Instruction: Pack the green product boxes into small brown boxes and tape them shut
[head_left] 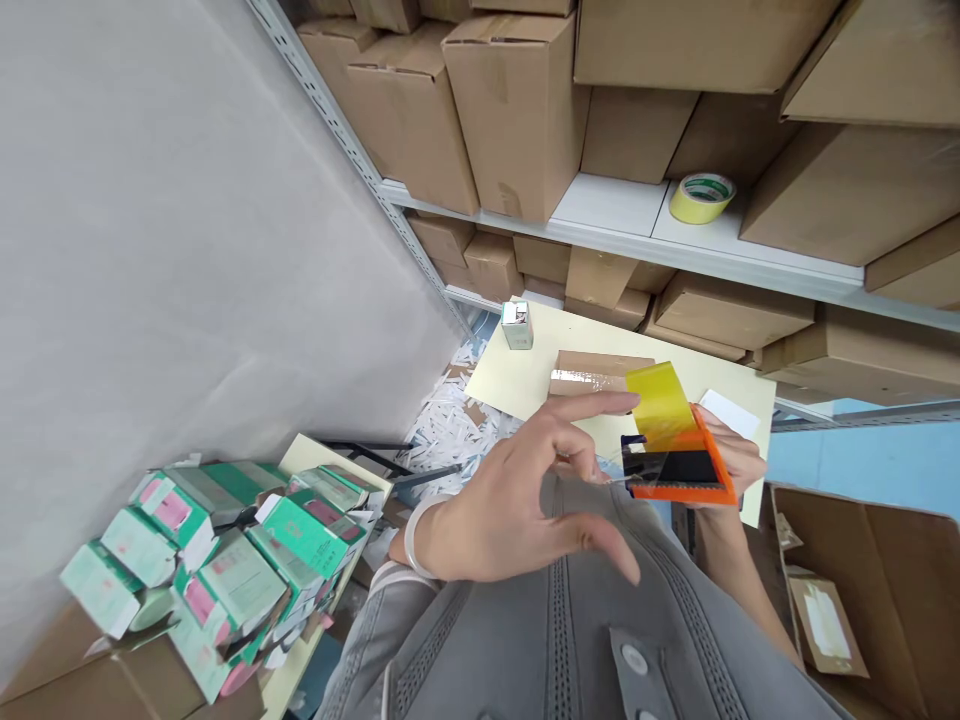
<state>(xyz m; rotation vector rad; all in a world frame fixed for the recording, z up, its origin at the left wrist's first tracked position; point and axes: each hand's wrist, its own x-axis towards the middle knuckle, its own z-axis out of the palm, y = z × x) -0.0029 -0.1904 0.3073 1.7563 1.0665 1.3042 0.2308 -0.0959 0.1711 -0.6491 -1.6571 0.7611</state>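
Observation:
My right hand [731, 450] grips an orange tape dispenser [721, 470] with a black part, held above the pale table [495, 370]. A piece of yellow tape [664, 405] stands up from the dispenser. My left hand [525, 495] is to its left with fingers apart and the thumb stretched out. Its index fingertip reaches the yellow tape's left edge; whether it touches cannot be made out. A thin clear strip shows between the middle fingertips and the dispenser. A taped brown cardboard box [600, 368] lies just behind, partly hidden by my left hand.
A small pale green box [517, 326] stands at the table's far left corner. Shelves hold cartons [517, 110] and a yellow tape roll [702, 200]. Several green boxes [300, 540] are piled at left. A large open carton [892, 590] is at right; paper shreds [457, 425] litter the floor.

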